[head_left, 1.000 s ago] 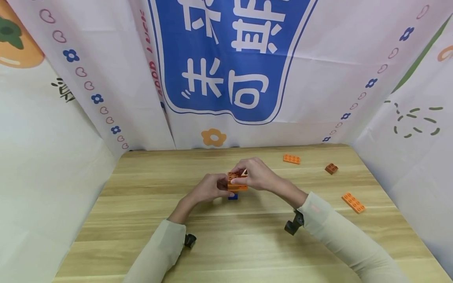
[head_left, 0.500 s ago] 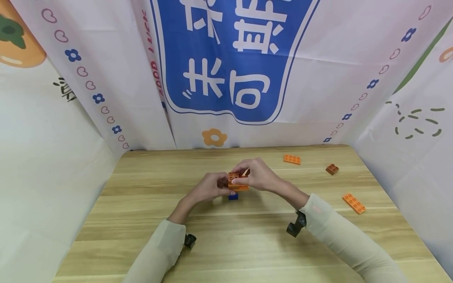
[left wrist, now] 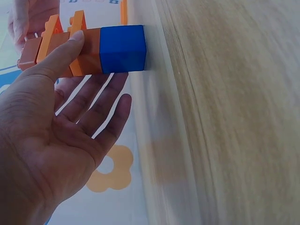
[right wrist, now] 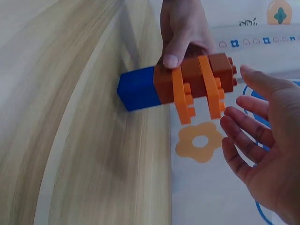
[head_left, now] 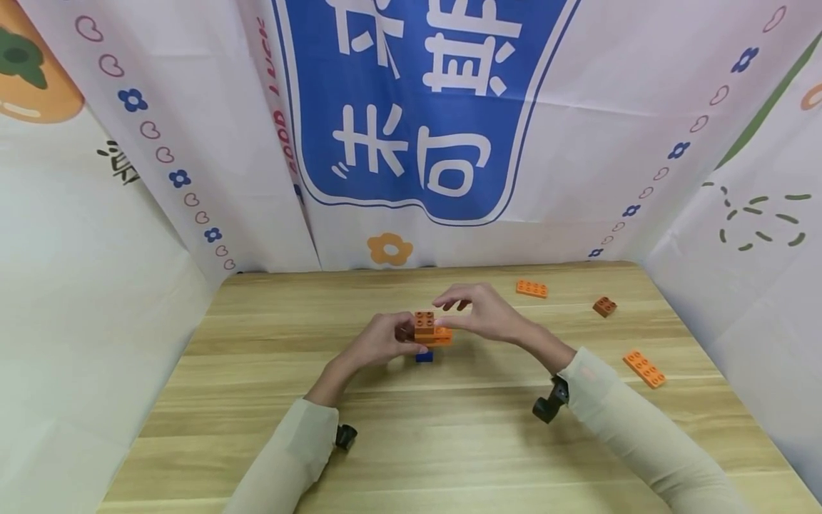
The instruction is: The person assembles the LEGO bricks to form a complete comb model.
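Observation:
A toy brick stack (head_left: 424, 321) stands upright near the middle of the table. Its base is a blue brick (right wrist: 138, 89); above that, brown bricks alternate with two thin orange plates (right wrist: 182, 98) that jut out to the right. On top is a brown brick (right wrist: 222, 72) with bare studs. My left hand (head_left: 382, 340) grips the stack from the left, thumb (left wrist: 75, 42) on its near side at the lower brown brick and orange plate. Just right of the top, my right hand (head_left: 484, 312) is spread with nothing in it, fingertips close to the upper brown brick.
At the back right of the wooden table (head_left: 398, 457) lies an orange plate (head_left: 531, 288). A loose brown brick (head_left: 604, 307) sits farther right, and another orange plate (head_left: 645, 368) lies nearer the right edge. A printed cloth (head_left: 571, 178) hangs behind the table.
My right hand has let go of the top brown brick and moved a little to the right, its fingers opening. The left hand keeps its hold on the stack.

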Demonstrator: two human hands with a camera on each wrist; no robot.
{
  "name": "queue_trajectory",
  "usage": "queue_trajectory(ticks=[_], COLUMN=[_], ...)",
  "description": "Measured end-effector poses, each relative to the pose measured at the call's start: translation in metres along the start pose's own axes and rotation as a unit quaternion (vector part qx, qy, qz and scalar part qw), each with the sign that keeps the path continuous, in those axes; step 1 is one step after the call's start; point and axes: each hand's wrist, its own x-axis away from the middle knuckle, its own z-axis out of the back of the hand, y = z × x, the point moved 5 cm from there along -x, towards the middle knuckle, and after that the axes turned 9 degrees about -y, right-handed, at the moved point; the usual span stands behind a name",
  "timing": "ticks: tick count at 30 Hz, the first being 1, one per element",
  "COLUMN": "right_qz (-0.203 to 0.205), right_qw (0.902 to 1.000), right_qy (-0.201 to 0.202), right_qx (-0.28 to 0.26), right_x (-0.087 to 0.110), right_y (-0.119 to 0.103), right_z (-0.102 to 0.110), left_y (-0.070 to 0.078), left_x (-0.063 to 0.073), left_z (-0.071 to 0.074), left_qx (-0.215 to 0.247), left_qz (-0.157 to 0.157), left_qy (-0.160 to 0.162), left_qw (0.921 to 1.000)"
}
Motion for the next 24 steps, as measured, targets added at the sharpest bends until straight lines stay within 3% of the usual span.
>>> queue_trajectory(ticks=[19,24], right_qz=[-0.023,-0.027], right_qw=[0.9997,0.9994], right_qy=[-0.002,-0.007], right_qx=[-0.001,0.02], right_x=[0.023,0.029], right_y=[0.05,0.064], right_z=[0.015,0.021], left_y=[-0.003,-0.003], left_x=[0.001,0.001], left_z=[-0.001,-0.002], left_qx=[0.014,0.02], left_qz=[0.017,0.021], left_qy=[0.004,0.001], left_qw=[0.9997,0.9996])
